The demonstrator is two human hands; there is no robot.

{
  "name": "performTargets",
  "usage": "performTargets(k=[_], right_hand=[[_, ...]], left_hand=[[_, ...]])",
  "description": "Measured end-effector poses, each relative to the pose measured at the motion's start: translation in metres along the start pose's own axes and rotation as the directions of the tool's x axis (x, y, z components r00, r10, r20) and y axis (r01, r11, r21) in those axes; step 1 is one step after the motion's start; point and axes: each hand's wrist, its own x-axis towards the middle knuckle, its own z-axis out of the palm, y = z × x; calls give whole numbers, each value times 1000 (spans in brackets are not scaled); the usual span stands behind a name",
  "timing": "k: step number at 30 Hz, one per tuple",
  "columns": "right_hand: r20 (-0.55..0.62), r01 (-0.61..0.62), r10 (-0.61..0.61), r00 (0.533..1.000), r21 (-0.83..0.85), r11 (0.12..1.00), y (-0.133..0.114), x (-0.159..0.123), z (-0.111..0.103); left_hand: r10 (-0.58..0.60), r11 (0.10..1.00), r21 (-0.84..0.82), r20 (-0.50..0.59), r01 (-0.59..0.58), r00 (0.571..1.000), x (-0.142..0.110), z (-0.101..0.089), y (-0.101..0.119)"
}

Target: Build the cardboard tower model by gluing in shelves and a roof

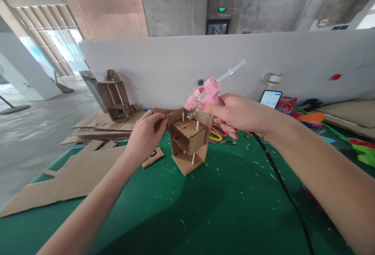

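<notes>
My right hand (231,112) is wrapped round a pink hot glue gun (212,90) with a clear glue stick (231,71) poking out of its back. The gun's nozzle points down and left, over the top of a small cardboard structure (191,139). This structure stands on the table and has a box-like shelf and several short wooden sticks (193,158) between its levels. My left hand (149,131) pinches its upper left cardboard edge, fingers closed. Whether the nozzle touches the cardboard I cannot tell.
Scissors (217,133) lie behind the structure. Cardboard sheets (70,173) cover the table's left side, with a taller cardboard model (114,100) behind. A phone (270,99) leans at the back right. The gun's black cord (278,182) runs across the green table (216,216).
</notes>
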Motion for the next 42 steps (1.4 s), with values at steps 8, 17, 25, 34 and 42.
performTargets(k=[8,17,25,34,42], right_hand=[[-46,0,4,999,75,997,-4,-3,1],[-16,7,-6,1000,54,999,-6,-1,4],[-48,6,-3,999,70,998,-4,-4,3],[-138,20,1,990,153,988,-2,-15,10],[-298,52,22,954,239,970,-2,-32,13]], left_hand=[[14,1000,1,-13,-14,1000,0,0,0],[-12,1000,-18,6,13,1000,0,-1,1],[-6,1000,8,-9,6,1000,0,-2,2],[34,999,5,-218,-34,975,0,-10,0],[27,992,-113,-302,-64,953,-2,-8,9]])
